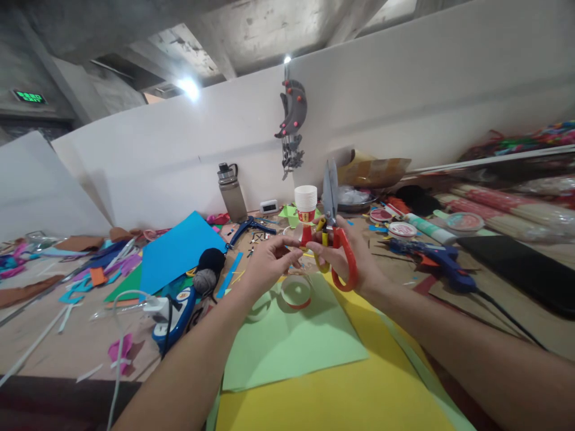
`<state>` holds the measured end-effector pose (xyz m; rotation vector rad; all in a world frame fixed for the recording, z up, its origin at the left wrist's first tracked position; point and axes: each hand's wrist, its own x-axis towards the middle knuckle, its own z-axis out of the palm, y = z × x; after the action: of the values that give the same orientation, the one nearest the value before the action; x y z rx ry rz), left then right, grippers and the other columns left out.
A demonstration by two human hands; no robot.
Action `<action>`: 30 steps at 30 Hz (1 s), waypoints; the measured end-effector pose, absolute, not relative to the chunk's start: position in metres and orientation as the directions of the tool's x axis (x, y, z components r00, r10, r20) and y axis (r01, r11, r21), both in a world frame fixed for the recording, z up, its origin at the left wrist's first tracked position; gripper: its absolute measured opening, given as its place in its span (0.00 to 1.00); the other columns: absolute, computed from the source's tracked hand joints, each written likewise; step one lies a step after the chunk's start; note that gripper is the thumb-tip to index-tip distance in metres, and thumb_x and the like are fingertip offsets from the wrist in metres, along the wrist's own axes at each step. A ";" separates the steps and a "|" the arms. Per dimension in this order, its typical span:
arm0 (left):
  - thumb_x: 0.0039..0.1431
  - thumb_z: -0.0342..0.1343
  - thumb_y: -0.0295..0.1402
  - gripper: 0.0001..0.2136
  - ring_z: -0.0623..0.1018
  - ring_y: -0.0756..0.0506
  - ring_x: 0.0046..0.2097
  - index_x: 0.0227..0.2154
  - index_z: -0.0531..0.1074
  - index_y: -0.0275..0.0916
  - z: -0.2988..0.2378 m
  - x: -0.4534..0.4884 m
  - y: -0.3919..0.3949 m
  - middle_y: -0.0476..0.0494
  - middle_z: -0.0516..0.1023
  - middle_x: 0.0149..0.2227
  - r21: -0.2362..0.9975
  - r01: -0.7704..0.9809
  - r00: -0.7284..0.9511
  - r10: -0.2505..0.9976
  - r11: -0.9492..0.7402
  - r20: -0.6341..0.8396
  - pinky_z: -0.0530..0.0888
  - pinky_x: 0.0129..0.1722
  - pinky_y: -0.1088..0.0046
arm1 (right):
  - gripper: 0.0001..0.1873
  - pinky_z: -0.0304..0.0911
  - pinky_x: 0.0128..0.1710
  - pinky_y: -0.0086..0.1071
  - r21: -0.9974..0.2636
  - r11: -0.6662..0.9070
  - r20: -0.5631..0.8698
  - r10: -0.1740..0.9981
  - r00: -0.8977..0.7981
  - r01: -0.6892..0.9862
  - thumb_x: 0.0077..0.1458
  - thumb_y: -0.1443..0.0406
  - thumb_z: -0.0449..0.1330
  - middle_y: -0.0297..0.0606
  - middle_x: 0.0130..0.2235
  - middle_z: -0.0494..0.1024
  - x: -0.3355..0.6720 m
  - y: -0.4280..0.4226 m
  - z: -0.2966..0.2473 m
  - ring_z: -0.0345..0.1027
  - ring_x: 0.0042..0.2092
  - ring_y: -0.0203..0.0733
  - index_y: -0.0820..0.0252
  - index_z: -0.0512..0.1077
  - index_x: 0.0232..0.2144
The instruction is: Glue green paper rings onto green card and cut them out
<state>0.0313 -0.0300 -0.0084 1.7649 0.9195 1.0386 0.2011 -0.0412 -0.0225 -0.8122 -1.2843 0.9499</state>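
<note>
In my right hand [345,254] is a pair of scissors [344,263] with red handles, its blades pointing up. Yellow parts show beside the red handle, near my right fingers. My left hand [276,260] is to the left of it, fingers curled and thumb drawn in close to them. A small red piece [306,233] shows between the two hands, near the left fingertips; whether either hand grips it is unclear. Below the hands, a white ring with a red edge [296,291] rests on a light green sheet [291,347], which overlaps a yellow sheet [314,410].
Stacked paper cups [306,200] stand beyond the hands, with a grey bottle [232,194] at back left. A blue sheet [179,254] and power strip [175,317] lie left. A blue glue gun [438,263] and black phone-like slab [521,269] lie right.
</note>
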 end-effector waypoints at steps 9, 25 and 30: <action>0.50 0.62 0.45 0.16 0.70 0.54 0.17 0.34 0.72 0.37 -0.004 0.034 -0.035 0.51 0.74 0.19 0.969 0.077 0.328 0.924 -0.234 0.197 0.58 0.14 0.81 | 0.19 0.67 0.38 0.36 -0.823 0.568 0.567 0.823 -0.011 0.024 0.47 0.60 0.65 0.32 0.33 0.72 0.194 -0.050 -0.020 0.68 0.33 0.38 0.53 0.66 0.41; 0.48 0.64 0.41 0.11 0.73 0.50 0.31 0.27 0.75 0.38 -0.005 0.005 0.000 0.48 0.74 0.27 0.882 0.081 0.128 0.882 -0.464 0.453 0.70 0.32 0.74 | 0.23 0.65 0.28 0.33 -0.900 0.369 0.388 0.921 0.040 0.233 0.50 0.52 0.62 0.38 0.34 0.77 0.211 -0.032 -0.029 0.70 0.31 0.42 0.54 0.69 0.47; 0.48 0.64 0.34 0.02 0.74 0.44 0.42 0.26 0.79 0.43 -0.005 0.000 0.003 0.44 0.76 0.35 0.691 0.338 0.145 0.760 -0.640 0.633 0.70 0.42 0.68 | 0.18 0.63 0.32 0.36 -0.592 0.191 0.301 0.954 -0.005 0.783 0.51 0.57 0.59 0.44 0.37 0.79 0.230 -0.016 -0.031 0.72 0.37 0.51 0.55 0.72 0.44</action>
<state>0.0003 0.0032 -0.0052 2.0444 1.0518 1.4982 0.2303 -0.0164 -0.0309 -1.6276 -1.8221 0.3375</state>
